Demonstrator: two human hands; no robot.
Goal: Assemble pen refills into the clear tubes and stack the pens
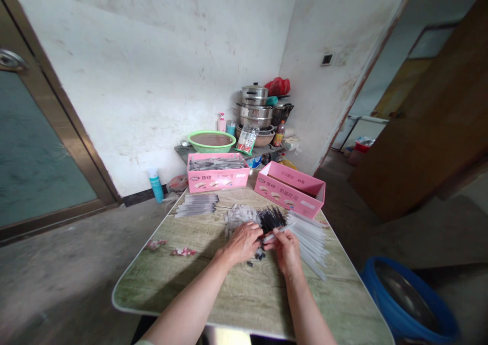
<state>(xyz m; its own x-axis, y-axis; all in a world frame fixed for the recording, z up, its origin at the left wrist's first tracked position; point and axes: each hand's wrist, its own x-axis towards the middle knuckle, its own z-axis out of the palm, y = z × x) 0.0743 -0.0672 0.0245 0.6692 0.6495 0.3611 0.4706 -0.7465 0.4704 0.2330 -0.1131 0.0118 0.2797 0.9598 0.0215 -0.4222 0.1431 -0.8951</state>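
Note:
My right hand (287, 251) pinches a slim translucent pen barrel (270, 237), which lies slanted across its fingertips. Close beside it, my left hand (244, 241) has its fingers curled together at the near end of the barrel; anything in them is hidden. Just beyond the hands lie a heap of small whitish pieces (241, 214) and a pile of thin black pieces (272, 217). More translucent barrels (312, 243) are fanned out to the right of my right hand. A few small black bits (260, 254) are scattered below the fingers.
At the table's left lies a row of grey-white pen-like sticks (197, 205). One pink box (218, 181) holds many similar sticks; another pink box (287, 195) stands right of it. Behind are a green basin (211, 148) and stacked pots (254, 111). A blue tub (404, 299) stands right.

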